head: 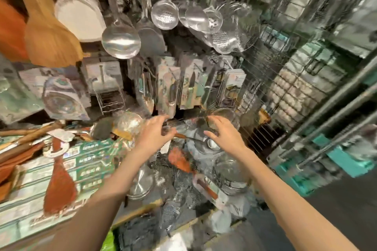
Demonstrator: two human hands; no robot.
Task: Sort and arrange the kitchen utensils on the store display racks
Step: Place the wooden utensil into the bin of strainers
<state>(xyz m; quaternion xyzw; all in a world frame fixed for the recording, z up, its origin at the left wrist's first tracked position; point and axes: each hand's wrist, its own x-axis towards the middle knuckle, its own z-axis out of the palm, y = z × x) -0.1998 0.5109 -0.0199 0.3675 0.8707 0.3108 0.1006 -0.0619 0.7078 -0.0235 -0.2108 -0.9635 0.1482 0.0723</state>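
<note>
Both forearms are reaching over the wire strainers [177, 193], left hand [155, 134] and right hand [224, 134] hanging half-open, gripping nothing, just below the hanging ladle [121, 42].

Two hands in view: left hand [156, 132], right hand [224, 134]. Hanging above: one solid steel ladle [121, 42], one perforated skimmer [164, 15], one flat steel turner [151, 39], one wooden paddle [49, 40], one white paddle [81, 16]. Further steel spoons and strainers overlapped and blurred, exact number not countable; carded utensil packs below likewise uncounted.
</note>
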